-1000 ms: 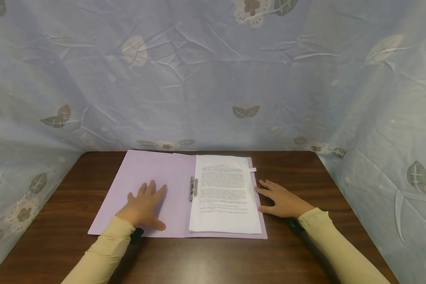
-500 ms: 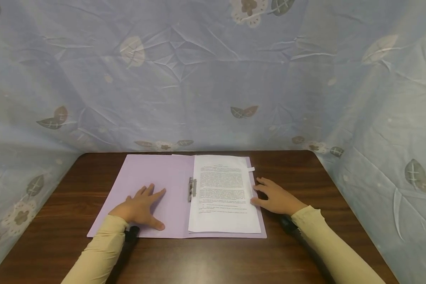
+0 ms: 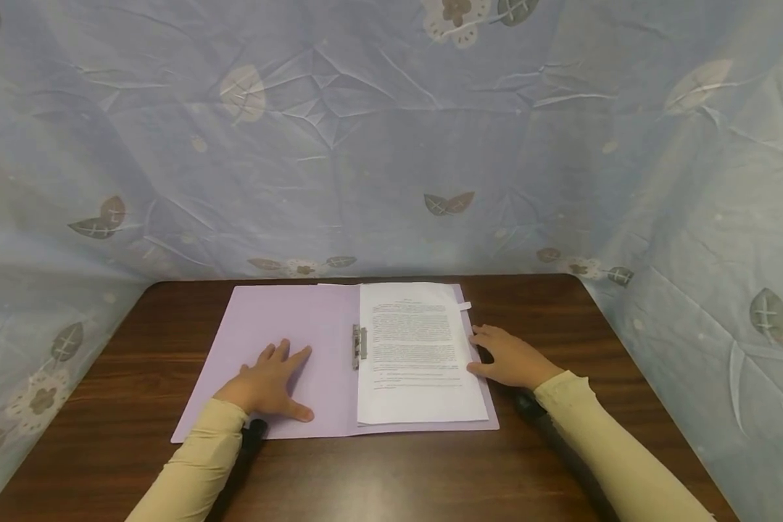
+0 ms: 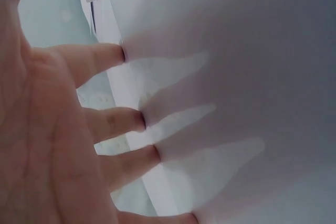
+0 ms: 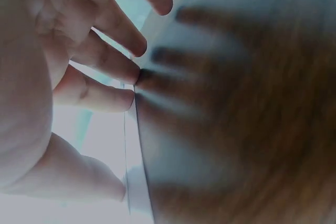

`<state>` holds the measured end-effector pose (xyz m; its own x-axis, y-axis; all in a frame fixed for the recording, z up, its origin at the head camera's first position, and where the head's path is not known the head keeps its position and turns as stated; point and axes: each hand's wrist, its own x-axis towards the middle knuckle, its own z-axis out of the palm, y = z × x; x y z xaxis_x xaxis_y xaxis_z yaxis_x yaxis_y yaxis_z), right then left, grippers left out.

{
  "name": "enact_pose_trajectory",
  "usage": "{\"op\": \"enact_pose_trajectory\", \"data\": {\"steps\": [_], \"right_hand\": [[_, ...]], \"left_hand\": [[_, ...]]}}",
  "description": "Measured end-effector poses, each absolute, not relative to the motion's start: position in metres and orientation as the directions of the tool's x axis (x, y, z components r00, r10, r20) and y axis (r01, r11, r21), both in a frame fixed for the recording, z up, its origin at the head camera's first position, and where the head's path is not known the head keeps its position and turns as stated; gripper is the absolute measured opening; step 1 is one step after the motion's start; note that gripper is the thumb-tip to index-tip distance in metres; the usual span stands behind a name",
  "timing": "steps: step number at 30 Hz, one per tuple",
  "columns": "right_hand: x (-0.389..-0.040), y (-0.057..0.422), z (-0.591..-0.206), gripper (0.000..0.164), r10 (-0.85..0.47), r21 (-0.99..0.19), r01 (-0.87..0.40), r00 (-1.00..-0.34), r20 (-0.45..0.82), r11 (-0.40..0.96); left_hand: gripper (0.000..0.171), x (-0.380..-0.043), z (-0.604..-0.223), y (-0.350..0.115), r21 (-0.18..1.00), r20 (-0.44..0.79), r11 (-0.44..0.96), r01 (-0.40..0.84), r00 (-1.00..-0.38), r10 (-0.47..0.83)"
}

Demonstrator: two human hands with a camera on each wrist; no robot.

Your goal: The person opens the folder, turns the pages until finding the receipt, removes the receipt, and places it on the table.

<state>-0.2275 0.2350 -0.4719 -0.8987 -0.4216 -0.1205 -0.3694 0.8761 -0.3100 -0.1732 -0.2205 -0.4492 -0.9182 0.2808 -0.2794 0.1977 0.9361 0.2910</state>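
Note:
A lilac folder (image 3: 287, 319) lies opened flat on the table. On its right half rests a stack of printed paper sheets (image 3: 417, 406), beside a metal clip (image 3: 359, 346) near the fold. My left hand (image 3: 267, 384) is spread over the left cover; in the left wrist view its fingertips (image 4: 137, 119) touch the lilac surface. At the folder's right edge is my right hand (image 3: 512, 359), its fingers slightly bent. The right wrist view shows some of its fingertips (image 5: 126, 99) and thumb against that edge, gripping nothing.
The dark brown wooden table (image 3: 391, 478) extends around the folder. A patterned fabric curtain (image 3: 365, 167) encloses the back and both sides. A small white tab (image 3: 465, 306) sticks out from the folder's right edge.
The folder's near edge has shifted slightly right over the last half second, and my left hand with it. My right thumb has come nearer its fingers since a second ago.

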Motion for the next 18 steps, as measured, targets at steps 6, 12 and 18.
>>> {"op": "enact_pose_trajectory", "data": {"steps": [6,12,18], "right_hand": [[-0.230,0.247,-0.470,0.071,-0.412,-0.278,-0.367,-0.903,-0.124,0.888],[-0.227,0.261,-0.470,0.070,-0.410,-0.272,-0.368,-0.905,-0.117,0.889],[-0.225,0.264,-0.472,0.073,-0.406,-0.281,-0.362,-0.907,-0.116,0.889]], "left_hand": [[0.124,-0.169,-0.452,-0.205,0.290,-0.240,0.936,0.200,-0.931,0.274],[0.122,-0.168,-0.452,-0.198,0.296,-0.215,0.928,0.226,-0.931,0.296],[0.113,-0.173,-0.449,-0.202,0.294,-0.184,0.935,0.197,-0.949,0.258]]}}
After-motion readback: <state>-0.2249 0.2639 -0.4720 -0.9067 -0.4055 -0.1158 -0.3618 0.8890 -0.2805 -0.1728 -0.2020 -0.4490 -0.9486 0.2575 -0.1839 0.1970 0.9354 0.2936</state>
